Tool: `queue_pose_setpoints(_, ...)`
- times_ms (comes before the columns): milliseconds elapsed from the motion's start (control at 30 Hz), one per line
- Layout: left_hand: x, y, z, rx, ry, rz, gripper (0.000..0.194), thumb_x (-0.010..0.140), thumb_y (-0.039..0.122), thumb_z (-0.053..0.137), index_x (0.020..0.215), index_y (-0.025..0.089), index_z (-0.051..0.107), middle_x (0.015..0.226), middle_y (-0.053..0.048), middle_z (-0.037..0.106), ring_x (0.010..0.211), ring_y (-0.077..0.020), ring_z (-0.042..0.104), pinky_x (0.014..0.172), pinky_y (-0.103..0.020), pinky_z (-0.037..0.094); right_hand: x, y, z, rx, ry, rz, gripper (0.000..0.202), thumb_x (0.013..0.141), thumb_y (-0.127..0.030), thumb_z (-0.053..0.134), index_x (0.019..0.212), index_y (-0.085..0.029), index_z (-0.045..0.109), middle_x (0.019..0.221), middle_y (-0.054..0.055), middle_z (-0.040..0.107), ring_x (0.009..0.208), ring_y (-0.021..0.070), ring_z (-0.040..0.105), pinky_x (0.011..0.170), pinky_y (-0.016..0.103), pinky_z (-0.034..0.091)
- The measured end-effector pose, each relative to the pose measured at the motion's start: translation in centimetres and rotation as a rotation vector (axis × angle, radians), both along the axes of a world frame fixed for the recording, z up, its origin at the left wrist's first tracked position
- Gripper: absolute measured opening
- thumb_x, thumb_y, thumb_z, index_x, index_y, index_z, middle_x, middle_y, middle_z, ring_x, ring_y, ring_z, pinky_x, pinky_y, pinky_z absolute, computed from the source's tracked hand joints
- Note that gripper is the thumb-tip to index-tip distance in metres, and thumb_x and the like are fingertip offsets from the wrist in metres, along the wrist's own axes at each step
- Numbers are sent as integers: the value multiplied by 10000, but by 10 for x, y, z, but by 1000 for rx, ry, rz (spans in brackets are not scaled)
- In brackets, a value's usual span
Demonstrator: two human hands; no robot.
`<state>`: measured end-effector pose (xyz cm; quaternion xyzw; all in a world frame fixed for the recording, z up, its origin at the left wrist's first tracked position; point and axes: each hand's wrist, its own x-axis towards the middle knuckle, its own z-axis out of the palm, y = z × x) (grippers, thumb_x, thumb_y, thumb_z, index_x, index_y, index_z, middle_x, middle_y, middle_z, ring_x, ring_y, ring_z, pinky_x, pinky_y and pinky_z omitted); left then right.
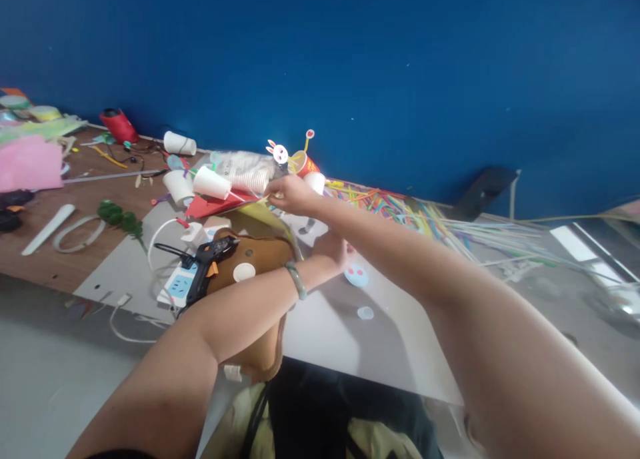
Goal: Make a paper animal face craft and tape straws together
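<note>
My right hand (pixel 291 195) reaches across to the left, its fingers pinched beside a stack of white paper cups (pixel 249 180). Whatever lies between its fingertips is too small to make out; a pale yellowish strip shows just under them. Below it, my left hand (pixel 327 251), with a bracelet at the wrist, rests low over the grey board (pixel 395 332). The right forearm partly covers its fingers. Close to the left hand lies a light blue disc with red dots (pixel 357 274). A small clear disc (pixel 365 312) sits nearer to me.
A black glue gun (pixel 207 266) lies over a power strip (pixel 180 286) and a brown cushion (pixel 270 342). A rabbit-face cutout (pixel 280 154) stands by a red cup (pixel 306 164). Colourful pipe cleaners (pixel 380 206) spread along the blue wall (pixel 320 59). Green pompoms (pixel 117 214) lie left.
</note>
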<state>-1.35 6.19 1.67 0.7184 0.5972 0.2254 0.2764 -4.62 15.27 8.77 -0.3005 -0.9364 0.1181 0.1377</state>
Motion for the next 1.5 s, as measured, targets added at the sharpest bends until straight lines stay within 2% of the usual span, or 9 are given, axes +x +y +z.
queue_pose_setpoints(167, -1, 5, -8, 109, -108, -16, 238, 813, 171, 637, 1051, 183, 647, 1153, -132, 583, 984, -248, 637, 888, -366, 528, 31, 0, 26, -160, 405, -321, 149, 818, -145, 547, 675, -147, 593, 681, 4, 569, 702, 122, 514, 645, 237, 399)
queue_pose_setpoints(400, -5, 1, -3, 282, -442, -45, 217, 844, 231, 625, 1052, 171, 611, 1058, -108, 608, 1036, -232, 603, 953, -382, 491, 113, -17, 37, -473, 964, -620, 71, 812, -182, 598, 761, -176, 548, 695, 1, 605, 639, 112, 606, 606, 252, 533)
queue_pose_setpoints(467, -6, -3, 1, 179, -614, -45, 307, 872, 392, 614, 1085, 171, 606, 1009, -93, 625, 926, -213, 625, 879, -372, 514, 140, -29, 30, -498, 1009, -681, 80, 767, -203, 650, 773, -171, 576, 688, 8, 625, 606, 117, 613, 566, 253, 546)
queue_pose_setpoints(567, -6, -8, 3, 68, -875, -77, 372, 875, 541, 562, 880, 176, 636, 784, -46, 630, 802, -186, 628, 812, -340, 525, 176, -52, 12, -545, 1046, -768, 110, 720, -216, 668, 801, -162, 617, 697, 21, 659, 578, 131, 629, 515, 251, 545)
queue_pose_setpoints(667, -6, -7, 2, -49, -965, -119, 455, 829, 615, 577, 791, 166, 637, 637, -22, 611, 683, -174, 636, 723, -316, 546, 204, -73, -7, -575, 1042, -813, 135, 694, -226, 671, 803, -166, 620, 687, 10, 673, 577, 136, 640, 525, 258, 557)
queue_pose_setpoints(833, -7, -3, -1, -117, -996, -32, 405, 809, 448, 685, 1112, 180, 671, 1195, -80, 702, 1135, -265, 645, 978, -367, 529, 234, -102, -23, -581, 970, -862, 210, 690, -312, 675, 848, -181, 630, 669, -3, 677, 569, 148, 635, 459, 236, 497)
queue_pose_setpoints(1167, -4, -13, 16, -257, -984, 129, 331, 812, 337, 706, 1089, 156, 699, 1129, -87, 737, 1115, -281, 669, 967, -376, 557, 255, -129, -30, -708, 824, -733, 298, 680, -455, 724, 760, -191, 610, 642, 5, 686, 531, 166, 644, 480, 276, 517)
queue_pose_setpoints(1333, -1, -9, 6, -245, -1107, 55, 391, 793, 335, 731, 1133, 149, 674, 1226, -111, 696, 1177, -274, 635, 960, -337, 565, 276, -124, -11, -460, 889, -742, 251, 703, -404, 723, 766, -181, 629, 586, -20, 647, 500, 118, 609, 521, 244, 507)
queue_pose_setpoints(1500, 1, 0, -5, -202, -1171, 158, 424, 808, 317, 710, 1196, 162, 637, 1257, -112, 680, 1152, -258, 649, 931, -352, 584, 320, -119, 19, -131, 982, -896, 181, 734, -331, 697, 786, -176, 621, 651, 10, 672, 487, 93, 574, 533, 246, 491)
